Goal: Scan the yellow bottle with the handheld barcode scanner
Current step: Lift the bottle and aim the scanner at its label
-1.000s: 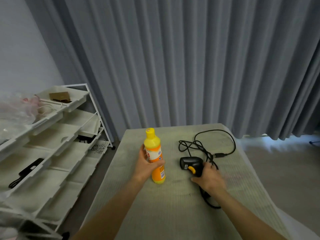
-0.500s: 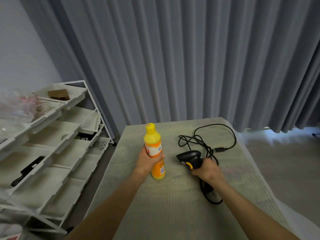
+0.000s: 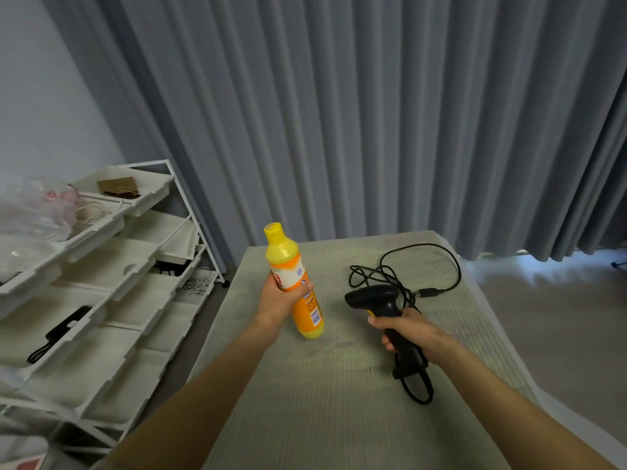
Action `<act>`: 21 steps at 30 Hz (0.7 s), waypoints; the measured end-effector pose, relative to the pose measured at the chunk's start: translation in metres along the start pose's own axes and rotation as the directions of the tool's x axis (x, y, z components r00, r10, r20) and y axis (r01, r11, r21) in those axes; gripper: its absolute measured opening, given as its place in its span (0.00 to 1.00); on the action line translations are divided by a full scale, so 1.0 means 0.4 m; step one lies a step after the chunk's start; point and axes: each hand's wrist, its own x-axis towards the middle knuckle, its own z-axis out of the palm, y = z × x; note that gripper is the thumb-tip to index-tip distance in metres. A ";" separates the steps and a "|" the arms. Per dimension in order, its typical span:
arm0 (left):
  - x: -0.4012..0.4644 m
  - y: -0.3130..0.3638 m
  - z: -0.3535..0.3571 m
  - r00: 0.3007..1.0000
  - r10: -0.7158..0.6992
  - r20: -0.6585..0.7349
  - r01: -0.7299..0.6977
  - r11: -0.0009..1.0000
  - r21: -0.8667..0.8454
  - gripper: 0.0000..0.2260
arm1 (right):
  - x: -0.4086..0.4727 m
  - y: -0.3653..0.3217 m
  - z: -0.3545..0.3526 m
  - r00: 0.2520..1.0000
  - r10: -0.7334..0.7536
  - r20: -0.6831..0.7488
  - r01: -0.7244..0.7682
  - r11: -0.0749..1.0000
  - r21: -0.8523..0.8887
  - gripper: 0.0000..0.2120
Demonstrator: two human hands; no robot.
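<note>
My left hand (image 3: 280, 298) grips the yellow bottle (image 3: 294, 279) around its middle, holding it slightly tilted with its cap up and to the left, just above the table (image 3: 305, 401). A barcode patch shows on the bottle's lower right side. My right hand (image 3: 405, 329) is closed around the handle of the black barcode scanner (image 3: 376, 298), lifted off the table. The scanner's head points left toward the bottle, a short gap away. Its black cable (image 3: 417, 266) trails in loops across the table behind it.
A white rack of slanted trays (image 3: 101, 293) stands to the left of the table, holding a black tool, a brown card and plastic bags. Grey curtains (image 3: 339, 113) hang behind the table. Bare floor lies to the right.
My right hand has closed on the scanner and lifted it, turning its head toward the bottle. My left hand has raised and tilted the bottle off the table.
</note>
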 end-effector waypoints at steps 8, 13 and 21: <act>-0.013 0.028 -0.013 1.000 -0.021 0.000 0.021 1.000 0.001 0.25 | -0.039 -0.007 0.016 0.990 -0.063 0.128 0.064 0.998 0.000 0.12; -0.018 0.042 -0.012 1.000 -0.023 -0.015 0.023 1.000 0.000 0.23 | -0.061 -0.010 0.046 0.983 -0.099 0.156 0.116 0.988 -0.102 0.11; -0.018 0.051 -0.003 0.999 -0.036 -0.032 0.037 0.999 0.034 0.24 | -0.067 -0.021 0.076 0.982 -0.115 0.152 0.136 0.981 -0.135 0.07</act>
